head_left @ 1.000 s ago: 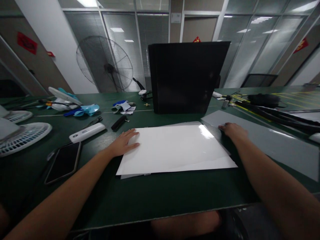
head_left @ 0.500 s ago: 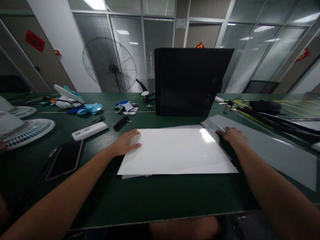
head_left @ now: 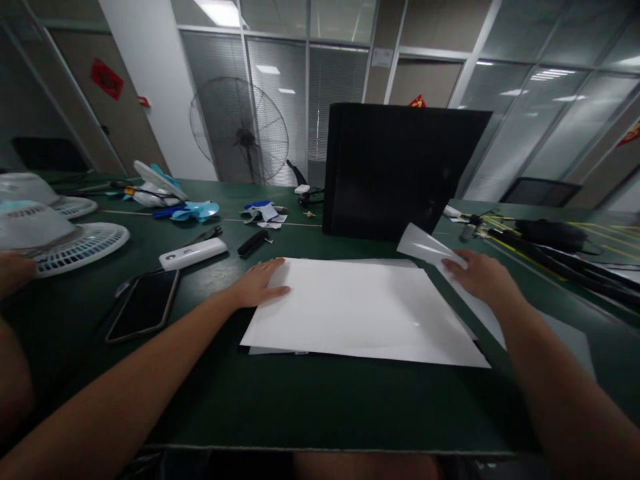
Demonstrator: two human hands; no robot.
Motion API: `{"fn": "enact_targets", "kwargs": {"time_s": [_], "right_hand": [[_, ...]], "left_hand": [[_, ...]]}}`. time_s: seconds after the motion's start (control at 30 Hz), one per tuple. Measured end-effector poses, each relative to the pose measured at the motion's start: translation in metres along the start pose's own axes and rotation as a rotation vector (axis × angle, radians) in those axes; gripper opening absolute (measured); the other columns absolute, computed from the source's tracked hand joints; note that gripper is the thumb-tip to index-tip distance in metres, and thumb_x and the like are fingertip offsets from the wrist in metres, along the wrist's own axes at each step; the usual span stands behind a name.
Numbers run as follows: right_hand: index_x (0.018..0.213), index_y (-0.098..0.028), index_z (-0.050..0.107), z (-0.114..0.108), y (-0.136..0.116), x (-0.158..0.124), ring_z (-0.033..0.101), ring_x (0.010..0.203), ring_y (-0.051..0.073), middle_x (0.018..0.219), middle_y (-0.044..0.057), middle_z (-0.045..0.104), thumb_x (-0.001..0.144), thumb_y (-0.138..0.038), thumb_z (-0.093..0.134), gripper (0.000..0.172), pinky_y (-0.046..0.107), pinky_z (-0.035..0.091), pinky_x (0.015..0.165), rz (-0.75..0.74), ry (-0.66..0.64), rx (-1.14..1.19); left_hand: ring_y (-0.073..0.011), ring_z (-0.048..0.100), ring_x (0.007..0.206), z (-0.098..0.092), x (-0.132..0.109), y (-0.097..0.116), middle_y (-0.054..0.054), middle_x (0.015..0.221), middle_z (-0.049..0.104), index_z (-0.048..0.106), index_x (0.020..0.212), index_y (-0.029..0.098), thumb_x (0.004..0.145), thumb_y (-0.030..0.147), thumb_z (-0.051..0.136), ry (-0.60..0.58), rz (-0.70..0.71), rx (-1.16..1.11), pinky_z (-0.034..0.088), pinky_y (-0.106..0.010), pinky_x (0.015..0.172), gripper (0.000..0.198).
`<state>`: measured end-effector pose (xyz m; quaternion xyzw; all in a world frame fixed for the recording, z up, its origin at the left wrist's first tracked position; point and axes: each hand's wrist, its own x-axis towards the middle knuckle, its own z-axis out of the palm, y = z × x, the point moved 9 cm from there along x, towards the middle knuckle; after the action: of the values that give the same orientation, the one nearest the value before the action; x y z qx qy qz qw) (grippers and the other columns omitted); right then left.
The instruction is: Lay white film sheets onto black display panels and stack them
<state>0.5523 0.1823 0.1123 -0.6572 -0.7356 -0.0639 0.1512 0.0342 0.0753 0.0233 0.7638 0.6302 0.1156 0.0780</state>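
Note:
A stack of white sheets (head_left: 355,313) lies flat on the dark green table, its lower layers peeking out at the edges. My left hand (head_left: 260,283) rests on the stack's left edge, fingers stretched out and thumb apart. To the right of the stack, my right hand (head_left: 477,273) pinches the edge of a translucent plastic sheet (head_left: 425,245). That sheet's far left corner is lifted and curled, while its other end stretches right beneath my right forearm.
A black box-like panel (head_left: 405,170) stands behind the stack. At left are a phone (head_left: 145,303), a white handheld device (head_left: 193,254), a black pocket tool (head_left: 253,243) and white fan parts (head_left: 85,250), with another person's hand (head_left: 15,272). Black strips (head_left: 555,260) lie at right.
My right hand has taken hold of the plastic sheet and raised its edge, curling it. My left hand stays on the white stack. The view has shifted slightly left.

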Motion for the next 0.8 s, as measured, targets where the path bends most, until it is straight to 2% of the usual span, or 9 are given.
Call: {"fn": "enact_targets", "kwargs": {"time_s": [0.1, 0.2, 0.27, 0.37, 0.5, 0.57, 0.67, 0.8], "right_hand": [[0.153, -0.018, 0.059, 0.010, -0.063, -0.021, 0.073, 0.100, 0.034, 0.116, 0.019, 0.075, 0.107, -0.057, 0.045, 0.062, 0.046, 0.055, 0.091, -0.138, -0.092, 0.048], [0.156, -0.028, 0.056, 0.024, -0.141, -0.061, 0.072, 0.106, 0.032, 0.127, 0.013, 0.074, 0.106, -0.061, 0.044, 0.061, 0.050, 0.057, 0.095, -0.428, -0.199, 0.068], [0.156, -0.026, 0.058, 0.031, -0.184, -0.091, 0.070, 0.115, 0.033, 0.135, 0.014, 0.071, 0.107, -0.062, 0.043, 0.062, 0.052, 0.056, 0.098, -0.593, -0.257, 0.050], [0.153, -0.018, 0.060, 0.032, -0.225, -0.128, 0.065, 0.122, 0.037, 0.141, 0.018, 0.067, 0.106, -0.066, 0.042, 0.069, 0.054, 0.055, 0.102, -0.735, -0.306, 0.015], [0.159, -0.013, 0.053, 0.022, -0.251, -0.158, 0.065, 0.121, 0.037, 0.142, 0.021, 0.065, 0.105, -0.070, 0.043, 0.080, 0.054, 0.053, 0.105, -0.856, -0.387, 0.128], [0.160, -0.013, 0.051, 0.016, -0.257, -0.169, 0.062, 0.127, 0.035, 0.148, 0.020, 0.062, 0.104, -0.071, 0.045, 0.080, 0.054, 0.050, 0.111, -0.951, -0.428, 0.211], [0.159, -0.015, 0.052, 0.015, -0.259, -0.179, 0.054, 0.140, 0.037, 0.159, 0.019, 0.052, 0.100, -0.074, 0.052, 0.084, 0.058, 0.041, 0.120, -1.070, -0.457, 0.265], [0.160, -0.021, 0.052, 0.024, -0.252, -0.175, 0.047, 0.147, 0.037, 0.165, 0.017, 0.043, 0.100, -0.067, 0.060, 0.075, 0.061, 0.036, 0.123, -1.083, -0.467, 0.256]], "left_hand": [[-0.0411, 0.036, 0.158, 0.000, 0.000, 0.000, -0.023, 0.172, 0.033, 0.029, 0.167, 0.009, 0.091, 0.084, 0.044, -0.005, -0.008, 0.008, 0.028, -0.056, 0.129, 0.108], [-0.0381, 0.035, 0.159, 0.000, 0.001, -0.003, -0.018, 0.173, 0.035, 0.031, 0.167, 0.015, 0.099, 0.078, 0.029, 0.007, -0.012, -0.004, 0.027, -0.057, 0.129, 0.093], [-0.0351, 0.035, 0.159, 0.000, 0.002, -0.005, -0.014, 0.173, 0.036, 0.032, 0.167, 0.019, 0.103, 0.072, 0.018, 0.017, -0.016, -0.023, 0.027, -0.055, 0.129, 0.084], [-0.0348, 0.036, 0.159, 0.000, 0.002, -0.006, -0.014, 0.173, 0.036, 0.031, 0.168, 0.018, 0.103, 0.072, 0.018, 0.025, -0.007, -0.034, 0.028, -0.053, 0.129, 0.085], [-0.0401, 0.032, 0.160, 0.004, 0.003, -0.003, -0.019, 0.175, 0.029, 0.024, 0.170, 0.012, 0.094, 0.084, 0.034, -0.004, 0.009, 0.021, 0.026, -0.056, 0.130, 0.105], [-0.0392, 0.026, 0.162, 0.006, 0.002, -0.002, -0.020, 0.176, 0.023, 0.021, 0.171, 0.010, 0.093, 0.086, 0.035, -0.021, 0.000, 0.039, 0.022, -0.055, 0.131, 0.109], [-0.0356, 0.019, 0.165, 0.008, 0.002, -0.001, -0.019, 0.178, 0.016, 0.022, 0.171, 0.014, 0.099, 0.081, 0.027, -0.036, 0.008, 0.033, 0.018, -0.055, 0.132, 0.098], [-0.0394, 0.021, 0.164, 0.010, 0.004, -0.003, -0.015, 0.179, 0.016, 0.035, 0.168, 0.024, 0.099, 0.080, 0.034, -0.038, 0.033, 0.029, 0.018, -0.060, 0.130, 0.089]]}}
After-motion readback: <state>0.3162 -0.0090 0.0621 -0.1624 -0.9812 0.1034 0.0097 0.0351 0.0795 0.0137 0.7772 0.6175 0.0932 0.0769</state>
